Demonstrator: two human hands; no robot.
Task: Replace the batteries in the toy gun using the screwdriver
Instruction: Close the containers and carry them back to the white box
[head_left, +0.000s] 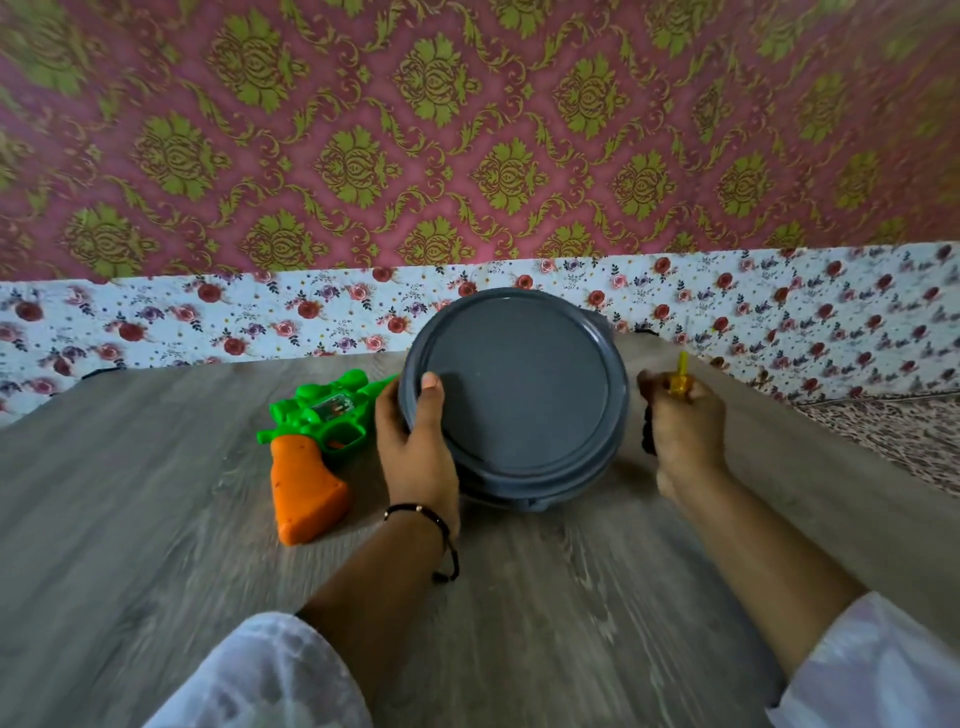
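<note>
Steadying the grey round lidded container (514, 384) with my left hand (415, 441), right hand (685, 431) clenched around the yellow-handled screwdriver (679, 379); toy gun (317, 441) lies left — keep the tool clear.

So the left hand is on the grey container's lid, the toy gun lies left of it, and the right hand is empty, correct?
Not quite. The head view shows the right hand gripping the yellow-handled screwdriver, not empty. The rest stands: the left hand holds the grey container's lid, and the toy gun lies left of it.
</note>
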